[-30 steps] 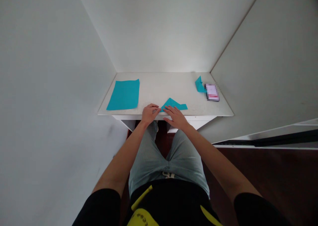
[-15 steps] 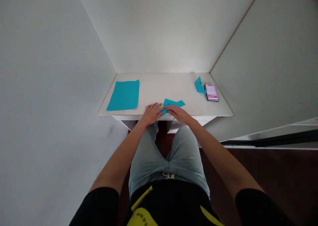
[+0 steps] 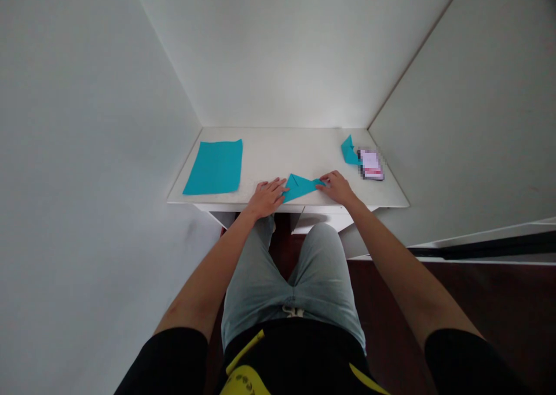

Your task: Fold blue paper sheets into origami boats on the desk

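Folded paper [image 3: 297,188] is running left-to-right — spread left hand [image 3: 267,197] touching one end, right hand [image 3: 337,187] pinching the other.

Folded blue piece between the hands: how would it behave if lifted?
Probably light: the folded blue piece looks like thin paper. Likely stiffer than the flat blue sheet, given its visible creases. Its folds may spring open, since no fastener shows.
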`<state>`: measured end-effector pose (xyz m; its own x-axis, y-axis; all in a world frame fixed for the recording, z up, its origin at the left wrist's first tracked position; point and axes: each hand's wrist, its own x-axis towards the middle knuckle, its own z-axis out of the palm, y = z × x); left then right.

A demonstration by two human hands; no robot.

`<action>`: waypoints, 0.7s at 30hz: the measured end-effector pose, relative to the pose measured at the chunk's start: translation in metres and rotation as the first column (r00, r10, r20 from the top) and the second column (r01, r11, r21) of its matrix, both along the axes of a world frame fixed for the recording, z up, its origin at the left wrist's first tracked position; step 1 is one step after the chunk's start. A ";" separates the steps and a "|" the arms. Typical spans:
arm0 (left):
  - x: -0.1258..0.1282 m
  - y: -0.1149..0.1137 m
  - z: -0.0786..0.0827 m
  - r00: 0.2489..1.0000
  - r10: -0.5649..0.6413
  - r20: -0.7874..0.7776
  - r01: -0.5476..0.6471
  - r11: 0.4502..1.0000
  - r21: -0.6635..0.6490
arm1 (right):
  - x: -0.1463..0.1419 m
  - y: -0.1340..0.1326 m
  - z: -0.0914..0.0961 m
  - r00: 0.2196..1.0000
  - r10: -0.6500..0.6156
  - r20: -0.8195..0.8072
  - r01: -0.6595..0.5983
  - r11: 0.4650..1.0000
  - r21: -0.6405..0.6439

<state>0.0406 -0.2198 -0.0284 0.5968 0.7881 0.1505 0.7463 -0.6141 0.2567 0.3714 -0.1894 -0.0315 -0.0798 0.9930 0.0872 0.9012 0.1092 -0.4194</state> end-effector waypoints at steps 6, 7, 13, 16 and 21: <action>0.000 -0.001 0.000 1.000 0.005 0.018 -0.005 1.000 0.004 | 0.000 0.007 -0.003 0.989 -0.024 -0.144 0.015 0.998 -0.061; 0.000 -0.001 0.000 1.000 0.006 0.019 -0.006 1.000 0.004 | 0.000 0.006 -0.002 0.988 -0.015 -0.154 0.009 0.999 -0.042; 0.000 0.000 -0.002 0.999 0.007 0.033 -0.007 1.000 0.003 | -0.006 -0.016 0.004 0.984 0.173 0.047 -0.177 0.979 0.105; 0.001 -0.001 -0.002 0.999 0.013 0.045 -0.013 1.000 0.006 | -0.014 -0.033 0.005 0.964 0.212 0.158 -0.236 0.960 0.151; 0.001 -0.001 -0.003 0.999 0.003 0.046 -0.004 1.000 0.011 | -0.027 -0.058 0.003 0.956 0.212 0.203 -0.249 0.952 0.176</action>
